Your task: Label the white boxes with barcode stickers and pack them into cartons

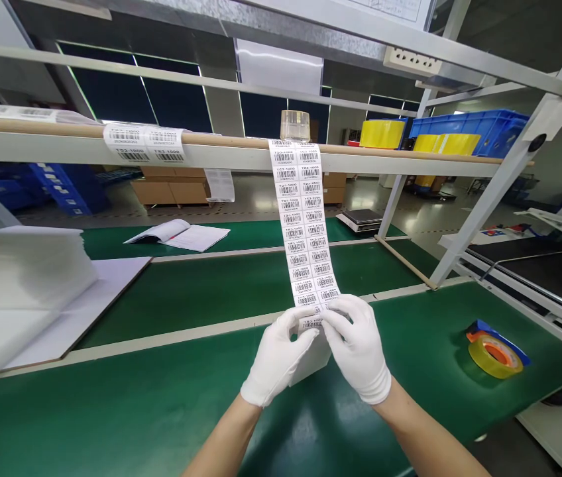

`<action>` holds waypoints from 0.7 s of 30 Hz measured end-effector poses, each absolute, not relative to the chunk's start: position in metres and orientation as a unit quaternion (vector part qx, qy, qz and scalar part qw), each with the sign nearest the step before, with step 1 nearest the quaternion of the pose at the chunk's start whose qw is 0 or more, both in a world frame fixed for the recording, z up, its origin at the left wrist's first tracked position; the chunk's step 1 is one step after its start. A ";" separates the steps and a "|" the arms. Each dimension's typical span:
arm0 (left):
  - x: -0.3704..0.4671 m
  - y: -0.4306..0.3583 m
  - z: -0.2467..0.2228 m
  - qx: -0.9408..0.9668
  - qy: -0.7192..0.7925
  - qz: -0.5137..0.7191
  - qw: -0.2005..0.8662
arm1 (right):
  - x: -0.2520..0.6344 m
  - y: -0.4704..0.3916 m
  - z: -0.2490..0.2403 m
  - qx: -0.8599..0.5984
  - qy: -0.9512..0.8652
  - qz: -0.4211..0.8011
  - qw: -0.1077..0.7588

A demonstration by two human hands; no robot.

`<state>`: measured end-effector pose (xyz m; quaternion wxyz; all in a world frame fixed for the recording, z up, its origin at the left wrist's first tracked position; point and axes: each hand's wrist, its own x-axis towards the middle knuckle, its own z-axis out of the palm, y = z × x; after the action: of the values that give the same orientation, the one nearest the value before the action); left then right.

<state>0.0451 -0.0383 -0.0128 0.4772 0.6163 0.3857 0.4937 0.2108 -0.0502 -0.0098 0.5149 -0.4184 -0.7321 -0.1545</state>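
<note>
A long strip of white barcode labels [305, 225] hangs from the shelf edge, under a clear round object [295, 124], down to my gloved hands. My left hand [281, 354] pinches the strip's lower end at its left side. On the right side of the same end, my right hand [358, 348] has its fingers closed on the strip. Below the fingers, between the hands, a plain white piece [312, 358] shows above the green table [162, 411]; its upper part is hidden by the fingers.
A tape roll in a dispenser [496, 354] lies at the right. White foam sheets [22, 291] rest on a board at the left. An open notebook [181, 235] lies farther back. The shelf holds more labels [144, 140], yellow tape rolls [381, 134] and a blue crate [484, 129].
</note>
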 end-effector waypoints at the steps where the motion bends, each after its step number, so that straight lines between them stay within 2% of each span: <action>1: 0.045 -0.038 -0.012 0.627 0.392 0.483 0.469 | 0.211 -0.050 -0.010 -0.417 -0.731 -0.153 0.517; 5: 0.043 -0.035 -0.012 0.667 0.412 0.435 0.443 | 0.210 -0.053 -0.015 -0.423 -0.727 -0.119 0.528; 8: 0.040 -0.027 -0.019 0.674 0.409 0.424 0.446 | 0.212 -0.062 -0.024 -0.448 -0.700 -0.043 0.554; 10: 0.038 -0.020 -0.024 0.670 0.413 0.426 0.445 | 0.217 -0.068 -0.030 -0.479 -0.664 0.053 0.572; 13: 0.033 -0.008 -0.033 0.664 0.443 0.419 0.434 | 0.231 -0.069 -0.045 -0.509 -0.573 0.260 0.587; 17: 0.026 0.004 -0.055 0.663 0.477 0.419 0.398 | 0.257 -0.055 -0.086 -0.447 -0.335 0.524 0.643; 21: 0.015 0.010 -0.104 0.635 0.555 0.424 0.330 | 0.279 -0.041 -0.144 -0.456 -0.110 0.610 0.639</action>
<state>0.0154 0.0101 -0.1044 0.3302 0.6352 0.5550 0.4237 0.2785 -0.0405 -0.1442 0.6386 -0.4560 -0.1103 0.6099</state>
